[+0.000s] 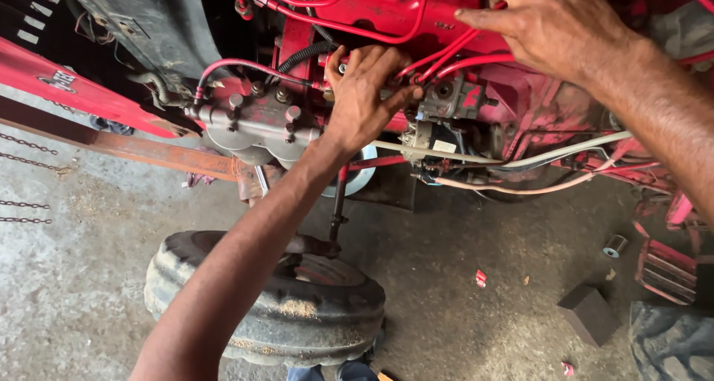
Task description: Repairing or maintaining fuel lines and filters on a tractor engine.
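Observation:
I look down on a red tractor engine with red pipes and a grey filter housing. My left hand reaches in at the middle, fingers curled around a small fitting among the red pipes next to the pump; what it grips is hidden by the fingers. My right hand rests flat on top of the red engine body, fingers spread over the pipes, holding nothing that I can see.
A worn front tyre lies below my left arm on the concrete floor. A dark block, a small metal cylinder and red scraps lie at the right. Rusty bar and chains are at the left.

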